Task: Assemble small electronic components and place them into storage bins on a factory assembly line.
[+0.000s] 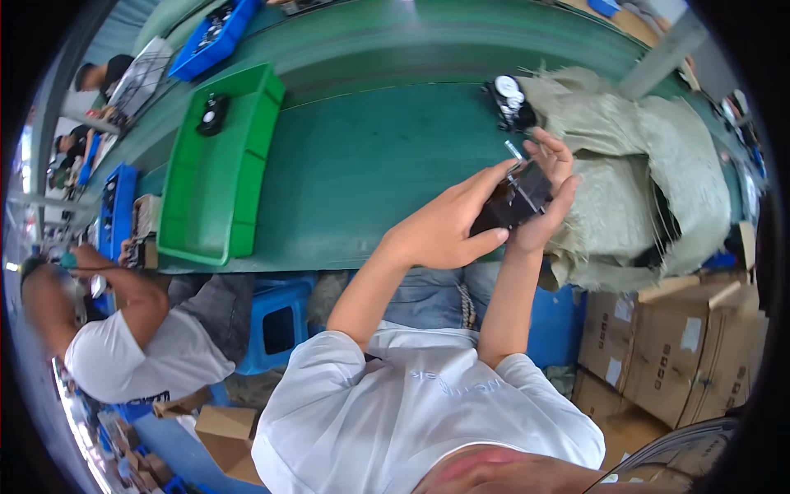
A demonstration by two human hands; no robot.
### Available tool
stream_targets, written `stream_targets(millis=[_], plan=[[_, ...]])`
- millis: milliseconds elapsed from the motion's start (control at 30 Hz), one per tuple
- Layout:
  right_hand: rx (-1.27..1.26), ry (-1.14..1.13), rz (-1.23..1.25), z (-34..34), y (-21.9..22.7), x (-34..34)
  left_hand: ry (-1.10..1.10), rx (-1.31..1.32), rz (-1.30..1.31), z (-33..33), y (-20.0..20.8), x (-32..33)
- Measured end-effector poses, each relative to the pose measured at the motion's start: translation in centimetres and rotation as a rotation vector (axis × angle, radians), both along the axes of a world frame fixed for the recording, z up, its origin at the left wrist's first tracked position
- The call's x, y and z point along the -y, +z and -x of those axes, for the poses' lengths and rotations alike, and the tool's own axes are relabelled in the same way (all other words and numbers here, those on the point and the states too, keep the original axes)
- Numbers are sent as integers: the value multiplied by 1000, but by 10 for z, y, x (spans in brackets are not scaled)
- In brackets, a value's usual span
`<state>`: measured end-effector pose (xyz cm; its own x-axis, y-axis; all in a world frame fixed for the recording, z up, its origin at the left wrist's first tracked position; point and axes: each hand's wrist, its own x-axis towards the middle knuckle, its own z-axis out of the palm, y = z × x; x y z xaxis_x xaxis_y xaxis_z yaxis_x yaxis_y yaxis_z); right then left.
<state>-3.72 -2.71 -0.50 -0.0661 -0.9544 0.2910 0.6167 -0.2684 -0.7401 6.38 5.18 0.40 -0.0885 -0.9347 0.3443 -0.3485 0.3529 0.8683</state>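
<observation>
A black boxy mechanism (pixel 518 198) with a short shiny metal pin on its far side is held between my two hands, above the near edge of the green work surface. My left hand (pixel 448 216) grips it from the left, thumb along the near side. Around its right side curls my right hand (pixel 550 202), with the index finger raised near the metal pin. Just beyond my right hand lies a similar black part with white round pieces (pixel 508 100), beside the woven sack. My fingers and palms hide parts of the held mechanism.
To the left stands a green bin (pixel 197 202) with a black part (pixel 212 115) inside. Behind it is a blue bin (pixel 216 37) of dark parts. A woven sack (pixel 613 193) lies on the right, above cardboard boxes (pixel 658 354). Another person (pixel 144 337) sits at the left.
</observation>
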Motion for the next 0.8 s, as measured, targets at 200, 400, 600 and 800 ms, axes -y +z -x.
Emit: stream_targets(millis=[200, 400, 600, 800], plan=[[-134, 445, -17, -14, -25, -4, 433, 223, 106, -106, 67, -57], [-287, 606, 19, -4, -32, 7, 885, 258, -61, -262, 83, -49], [-239, 498, 14, -2, -23, 8, 1118, 1056, -490, -422, -8, -32], [-270, 374, 8, 16, -28, 15, 1238, 1335, -473, -400, -39, -14]])
